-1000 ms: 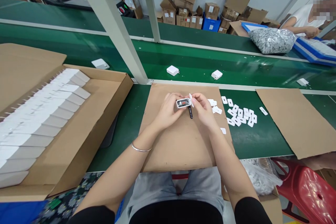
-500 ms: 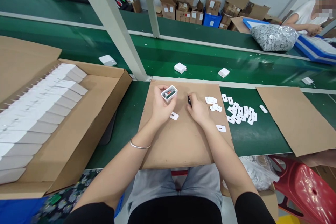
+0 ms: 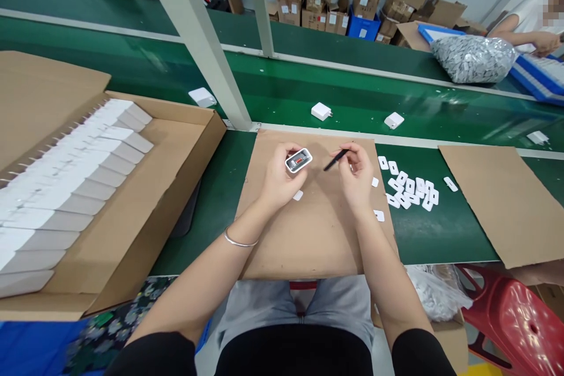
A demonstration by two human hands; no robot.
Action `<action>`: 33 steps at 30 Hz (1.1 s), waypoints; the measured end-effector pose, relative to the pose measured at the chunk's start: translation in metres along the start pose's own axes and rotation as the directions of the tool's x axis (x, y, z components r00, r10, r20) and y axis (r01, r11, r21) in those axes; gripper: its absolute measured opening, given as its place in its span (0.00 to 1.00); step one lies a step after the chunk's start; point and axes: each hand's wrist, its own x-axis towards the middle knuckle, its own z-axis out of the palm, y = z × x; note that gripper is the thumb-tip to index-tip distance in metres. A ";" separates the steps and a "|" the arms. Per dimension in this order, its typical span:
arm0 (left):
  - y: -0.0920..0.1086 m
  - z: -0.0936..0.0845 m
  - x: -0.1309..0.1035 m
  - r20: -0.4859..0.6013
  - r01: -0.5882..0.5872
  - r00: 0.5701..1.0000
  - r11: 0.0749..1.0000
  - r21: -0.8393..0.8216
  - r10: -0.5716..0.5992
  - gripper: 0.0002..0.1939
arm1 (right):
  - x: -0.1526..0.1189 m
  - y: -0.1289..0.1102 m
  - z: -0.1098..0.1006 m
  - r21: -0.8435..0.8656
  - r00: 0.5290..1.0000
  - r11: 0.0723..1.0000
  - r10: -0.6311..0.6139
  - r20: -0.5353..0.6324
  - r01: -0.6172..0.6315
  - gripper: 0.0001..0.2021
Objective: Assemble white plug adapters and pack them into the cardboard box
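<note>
My left hand [image 3: 283,178] is closed around a white charger housing [image 3: 298,160]. Its open end is tilted up towards me, and a circuit board with a reddish part shows inside. To the right, my right hand [image 3: 356,173] pinches a slim black tool [image 3: 335,160] that looks like tweezers. The tool's tip points left, towards the housing but apart from it. A white slotted cover plate [image 3: 298,195] lies on the cardboard sheet [image 3: 304,247], partly hidden by my left hand. Another cover plate [image 3: 379,215] lies near the sheet's right edge; my right hand hides others.
Several loose cover plates [image 3: 409,188] are scattered right of the sheet. A cardboard box [image 3: 176,188] of white charger housings [image 3: 88,176] stands left. Beyond, a white charger [image 3: 321,111] and others lie on the green belt [image 3: 282,91]. A slanted post [image 3: 198,41] rises in front.
My right hand has risen and turned, so the black tool now shows at length. The left hand has tipped the housing more towards me. Chargers on the belt have shifted right.
</note>
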 end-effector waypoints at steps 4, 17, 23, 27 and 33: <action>0.004 0.000 0.000 0.005 0.029 1.000 0.999 0.029 -0.029 0.18 | -0.002 -0.007 0.000 -0.009 0.995 0.998 -0.064 -0.080 0.063 0.08; 0.007 0.003 -0.002 0.069 0.013 0.997 0.998 0.068 -0.018 0.18 | -0.019 -0.018 0.013 0.118 0.974 0.978 -0.184 0.131 0.169 0.08; 0.007 0.002 -0.001 0.081 0.008 0.997 0.998 0.066 -0.013 0.18 | -0.020 -0.025 0.010 -0.072 0.947 0.962 -0.243 0.208 0.263 0.08; 0.007 0.001 -0.001 0.077 0.012 0.997 0.998 0.069 -0.018 0.18 | -0.020 -0.026 0.011 -0.122 0.941 0.949 -0.260 0.216 0.290 0.08; 0.007 0.000 -0.001 0.093 0.018 0.995 0.996 0.085 -0.026 0.18 | -0.020 -0.028 0.012 -0.140 0.934 0.939 -0.278 0.225 0.313 0.08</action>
